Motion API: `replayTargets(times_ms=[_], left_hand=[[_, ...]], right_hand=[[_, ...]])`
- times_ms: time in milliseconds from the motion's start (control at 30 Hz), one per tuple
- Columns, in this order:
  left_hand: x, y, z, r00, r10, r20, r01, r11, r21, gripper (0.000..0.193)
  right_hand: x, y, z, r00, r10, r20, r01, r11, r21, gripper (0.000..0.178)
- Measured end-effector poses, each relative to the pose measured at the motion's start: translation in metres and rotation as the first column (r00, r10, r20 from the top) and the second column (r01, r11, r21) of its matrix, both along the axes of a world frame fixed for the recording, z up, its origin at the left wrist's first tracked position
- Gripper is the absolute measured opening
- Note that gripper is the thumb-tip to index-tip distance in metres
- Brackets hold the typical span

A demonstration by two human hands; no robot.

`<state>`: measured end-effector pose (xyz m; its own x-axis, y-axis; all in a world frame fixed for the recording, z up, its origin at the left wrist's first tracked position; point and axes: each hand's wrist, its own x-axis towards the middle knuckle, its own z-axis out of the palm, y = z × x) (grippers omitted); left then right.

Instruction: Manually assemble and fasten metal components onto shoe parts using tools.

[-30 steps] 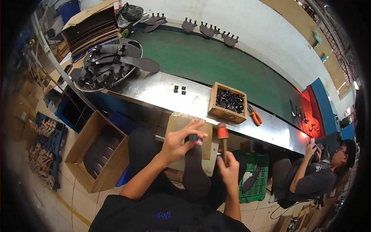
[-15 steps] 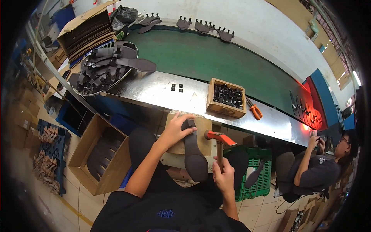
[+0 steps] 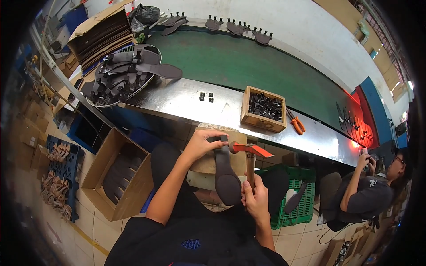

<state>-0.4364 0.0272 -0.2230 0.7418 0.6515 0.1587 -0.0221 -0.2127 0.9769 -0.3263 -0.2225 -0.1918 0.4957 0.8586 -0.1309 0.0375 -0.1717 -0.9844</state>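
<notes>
Sole (image 3: 228, 179): one, dark brown-black, smooth, matt; broad and rounded at six o'clock, narrowing towards twelve, where a small dark heel (image 3: 223, 138) sits. A faint curved line crosses its broad part. Placed in front of the person's lap, over a pale work block (image 3: 203, 166); whether the two touch cannot be told.

Left hand (image 3: 202, 145): at the sole's eleven o'clock, thumb and fingers pinched about the heel.

Right hand (image 3: 256, 198): at four o'clock, closed round the wooden handle of a red-headed hammer (image 3: 252, 150), its head just beside the left fingertips.

Containers, by clock from the sole:
- One o'clock: wooden box (image 3: 262, 125), open, filled with small shiny black pieces; orange-handled pliers (image 3: 299, 127) near its right side.
- Between ten and eleven: wire basket (image 3: 101, 105), round, heaped with dark heeled soles, one jutting past the rim.
- Nine o'clock: cardboard box (image 3: 129, 195), open, tilted, holding dark soles packed together.
- Between three and four: green crate (image 3: 307, 207), slotted plastic, one dark sole and something pale inside.
</notes>
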Motion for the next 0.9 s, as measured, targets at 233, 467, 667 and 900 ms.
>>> replayTargets(times_ms=[233, 467, 667, 900], left_hand=[[-0.001, -0.001, 0.000, 0.999, -0.022, 0.023, 0.022, 1.000, 0.011, 0.027], [-0.002, -0.005, 0.004, 1.000, -0.006, 0.022, 0.006, 1.000, 0.014, 0.026], [-0.012, -0.015, 0.012, 0.989, -0.010, -0.149, 0.042, 0.976, 0.213, 0.063], [-0.016, -0.016, -0.003, 0.905, 0.152, -0.397, 0.091, 0.843, 0.530, 0.119]], right_hand=[[-0.012, 0.016, 0.044, 0.941, -0.015, 0.338, -0.036, 0.989, 0.143, 0.028], [-0.005, 0.039, 0.055, 0.781, 0.108, 0.615, -0.119, 0.993, -0.024, 0.021], [-0.007, 0.031, 0.072, 0.800, 0.119, 0.589, -0.146, 0.989, -0.001, 0.026], [-0.026, 0.009, 0.099, 0.903, -0.116, 0.414, -0.101, 0.878, 0.468, 0.026]])
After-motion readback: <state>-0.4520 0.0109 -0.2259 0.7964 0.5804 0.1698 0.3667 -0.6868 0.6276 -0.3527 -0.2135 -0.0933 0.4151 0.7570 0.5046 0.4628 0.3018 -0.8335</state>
